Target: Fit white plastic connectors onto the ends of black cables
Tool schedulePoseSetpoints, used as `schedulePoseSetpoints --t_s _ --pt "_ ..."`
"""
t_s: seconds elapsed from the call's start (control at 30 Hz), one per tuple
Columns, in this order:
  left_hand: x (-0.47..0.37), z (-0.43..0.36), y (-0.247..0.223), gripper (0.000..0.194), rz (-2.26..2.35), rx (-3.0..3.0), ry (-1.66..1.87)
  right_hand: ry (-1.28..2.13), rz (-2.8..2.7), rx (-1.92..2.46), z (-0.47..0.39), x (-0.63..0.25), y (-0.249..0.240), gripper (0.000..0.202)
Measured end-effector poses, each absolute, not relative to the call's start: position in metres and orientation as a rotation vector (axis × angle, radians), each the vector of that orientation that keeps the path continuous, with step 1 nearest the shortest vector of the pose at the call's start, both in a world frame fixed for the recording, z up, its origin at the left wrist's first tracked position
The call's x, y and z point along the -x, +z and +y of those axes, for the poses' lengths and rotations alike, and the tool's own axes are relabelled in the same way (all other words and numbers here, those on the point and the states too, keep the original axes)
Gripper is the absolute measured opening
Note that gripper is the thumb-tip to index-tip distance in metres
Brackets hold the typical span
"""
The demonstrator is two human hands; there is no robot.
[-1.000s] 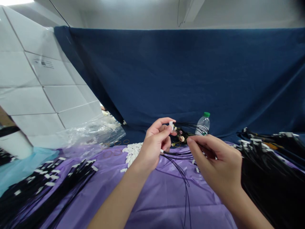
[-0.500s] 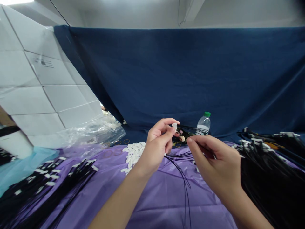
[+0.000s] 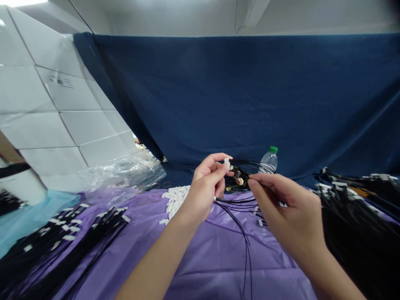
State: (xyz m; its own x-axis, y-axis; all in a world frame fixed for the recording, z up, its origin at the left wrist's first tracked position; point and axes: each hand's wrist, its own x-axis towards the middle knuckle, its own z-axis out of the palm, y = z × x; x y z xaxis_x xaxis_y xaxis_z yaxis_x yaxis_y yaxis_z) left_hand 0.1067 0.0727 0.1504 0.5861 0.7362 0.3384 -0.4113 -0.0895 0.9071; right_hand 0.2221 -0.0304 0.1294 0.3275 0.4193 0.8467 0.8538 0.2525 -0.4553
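My left hand (image 3: 204,191) is closed, pinching a small white plastic connector (image 3: 227,163) between thumb and index finger. Thin black wires (image 3: 243,229) trail out beneath its curled fingers and hang down over the purple cloth, while others arch rightward from near the connector. To the right, my right hand (image 3: 289,210) is closed, with thumb and index fingertips pinched on a thin black wire (image 3: 250,177). Its other fingers curl inward, and what lies inside them is mostly hidden. Left of the left wrist lies a heap of white connectors (image 3: 175,201).
Purple cloth (image 3: 215,262) covers the table. Bundles of black wires with white ends lie at left (image 3: 93,239) and right (image 3: 346,208). A green-capped bottle (image 3: 269,160) and small artificial flowers (image 3: 239,181) stand behind my hands. White boxes (image 3: 31,89) are stacked left; a blue curtain (image 3: 234,96) hangs behind.
My right hand has shifted slightly to the right, widening the gap from my left hand. The left hand keeps its pinch on the connector, which now shows a little more upright.
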Motion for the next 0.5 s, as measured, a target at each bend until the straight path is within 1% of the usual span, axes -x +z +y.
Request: schedulePoseSetpoints --t_s 0.5 --pt "-0.114 0.061 0.145 0.015 0.277 -1.331 0.944 -0.509 -1.332 1.31 -0.025 -0.218 0.125 0.007"
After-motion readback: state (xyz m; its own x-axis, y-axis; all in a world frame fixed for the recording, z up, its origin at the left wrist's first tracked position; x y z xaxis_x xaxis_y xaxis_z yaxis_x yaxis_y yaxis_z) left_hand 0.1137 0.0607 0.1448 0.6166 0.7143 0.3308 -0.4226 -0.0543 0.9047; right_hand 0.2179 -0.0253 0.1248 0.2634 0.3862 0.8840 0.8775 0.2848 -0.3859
